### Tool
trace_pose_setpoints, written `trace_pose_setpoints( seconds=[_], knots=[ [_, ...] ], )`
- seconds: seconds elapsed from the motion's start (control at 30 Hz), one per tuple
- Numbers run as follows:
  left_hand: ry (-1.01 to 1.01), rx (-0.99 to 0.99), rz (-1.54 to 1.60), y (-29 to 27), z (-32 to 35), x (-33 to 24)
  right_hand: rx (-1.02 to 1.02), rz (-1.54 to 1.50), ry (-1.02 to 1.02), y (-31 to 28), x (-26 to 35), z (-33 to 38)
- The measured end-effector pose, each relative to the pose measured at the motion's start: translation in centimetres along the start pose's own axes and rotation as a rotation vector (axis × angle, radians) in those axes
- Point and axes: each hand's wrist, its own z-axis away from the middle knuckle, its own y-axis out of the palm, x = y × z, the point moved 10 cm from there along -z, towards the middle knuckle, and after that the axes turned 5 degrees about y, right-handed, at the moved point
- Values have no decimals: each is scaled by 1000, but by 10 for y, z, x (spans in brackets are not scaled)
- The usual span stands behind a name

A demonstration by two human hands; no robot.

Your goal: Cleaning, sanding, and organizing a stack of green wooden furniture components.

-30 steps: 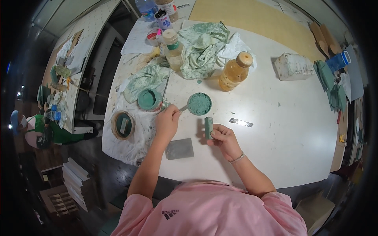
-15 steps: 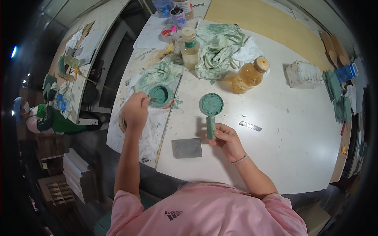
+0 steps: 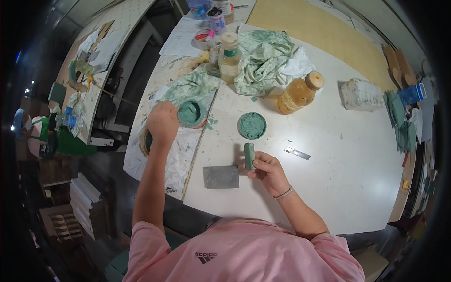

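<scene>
Head cam showed the left hand closed at the rim of a green paste tub, probably loading up. Right hand gripped a green cylinder upright, gray slab just left of it. Coating likely needed steady fingers.

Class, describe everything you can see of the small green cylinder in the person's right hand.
The green cylinder is short and stubby, coated in dull green, paint-like colour all over. It stands roughly upright on the white table, its lower part gripped by the right hand with fingers wrapped round it. Its top end is free. A grey square sheet lies just to its left, and a round green-filled dish sits beyond it, not touching.
</scene>
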Motion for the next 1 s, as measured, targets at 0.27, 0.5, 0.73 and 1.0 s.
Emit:
trace_pose_setpoints(
  seconds=[0.27, 0.5, 0.73, 1.0],
  knots=[
    [26, 220, -34, 12, -4, -7, 32, 9, 3, 3, 2, 2],
    [2, 335, 54, 17, -11, -10, 6, 19, 19, -3, 2, 2],
    [-173, 410, 112, 19, -9, -6, 13, 3, 21, -5, 3, -2],
    [-78, 257, 41, 17, -14, 7, -11, 5, 17, -5, 4, -4]
  ],
)
